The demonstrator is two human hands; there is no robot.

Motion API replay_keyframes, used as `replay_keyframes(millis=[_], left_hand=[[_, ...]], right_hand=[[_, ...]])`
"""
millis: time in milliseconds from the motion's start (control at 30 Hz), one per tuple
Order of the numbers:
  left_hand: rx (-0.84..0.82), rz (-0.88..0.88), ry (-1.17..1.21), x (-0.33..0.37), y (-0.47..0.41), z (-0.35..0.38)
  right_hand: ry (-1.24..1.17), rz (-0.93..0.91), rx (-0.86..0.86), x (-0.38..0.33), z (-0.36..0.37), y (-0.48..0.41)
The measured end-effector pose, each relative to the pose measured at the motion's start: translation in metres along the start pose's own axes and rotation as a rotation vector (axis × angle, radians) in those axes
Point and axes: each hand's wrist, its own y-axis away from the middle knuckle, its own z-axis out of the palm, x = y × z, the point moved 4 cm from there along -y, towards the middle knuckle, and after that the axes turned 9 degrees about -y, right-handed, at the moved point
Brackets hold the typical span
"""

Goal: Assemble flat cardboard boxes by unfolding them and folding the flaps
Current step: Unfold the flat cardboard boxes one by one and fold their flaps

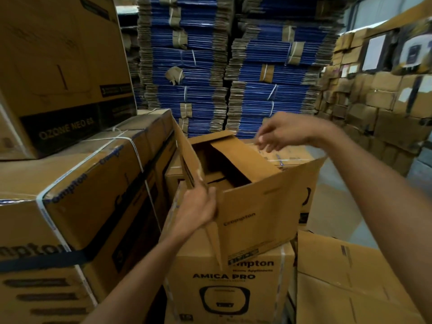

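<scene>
A brown cardboard box printed "Crompton" stands opened up in the middle, resting on a sealed "AMICA PRO" carton. My left hand grips the box's near left corner, where a tall side flap rises. My right hand hovers over the far right rim, fingers spread and pointing down, blurred by motion. An inner flap is folded down into the box's dark inside.
Strapped Crompton cartons and an "OZONE NEO" carton are stacked at left. Tall stacks of bundled flat blue boxes stand behind. More brown cartons fill the right wall. A flat cardboard sheet lies at the lower right.
</scene>
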Motion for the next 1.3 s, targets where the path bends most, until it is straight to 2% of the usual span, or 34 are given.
replay_keyframes(millis=[100,167,267,333,433,567,667,733,800,933,1067,1133,1167,1300], left_hand=[[-0.009,0.13,0.019,0.036,0.015,0.026],[-0.033,0.17,0.096,0.05,0.017,0.039],[0.0,0.247,-0.015,0.047,0.013,0.039],[0.017,0.275,-0.111,0.034,0.002,0.028],[0.101,0.28,-0.106,0.014,-0.023,0.0],[0.253,0.382,-0.144,0.004,-0.052,-0.041],[0.383,0.412,-0.471,-0.002,-0.076,-0.064],[0.287,0.382,-0.65,-0.009,-0.086,-0.066],[0.211,0.395,-0.714,-0.01,-0.083,-0.062],[0.356,0.61,-0.662,0.008,-0.062,-0.054],[0.361,0.717,-0.652,0.039,-0.026,-0.03],[0.319,0.687,-0.669,0.052,-0.014,-0.02],[0.241,0.629,-0.651,0.054,-0.016,-0.021],[-0.428,0.404,-0.415,0.052,-0.032,-0.043]], right_hand=[[-0.001,0.04,-0.112,-0.044,0.053,-0.015],[0.166,0.103,-0.144,-0.054,0.081,-0.022],[0.501,0.064,0.06,-0.045,0.088,-0.027],[0.529,0.019,0.097,-0.034,0.087,-0.025],[0.593,-0.029,0.142,-0.029,0.076,-0.014],[0.854,-0.112,0.21,-0.027,0.055,0.014],[1.04,-0.044,0.18,-0.003,0.044,0.038],[1.015,0.017,0.192,0.012,0.038,0.053],[0.952,0.042,0.262,0.022,0.034,0.063],[0.86,-0.028,0.346,0.027,0.062,0.06],[0.759,-0.208,0.412,0.016,0.092,0.042],[0.756,-0.281,0.431,0.008,0.102,0.041],[0.753,-0.307,0.43,0.007,0.106,0.041],[0.715,-0.404,0.448,0.015,0.118,0.056]])
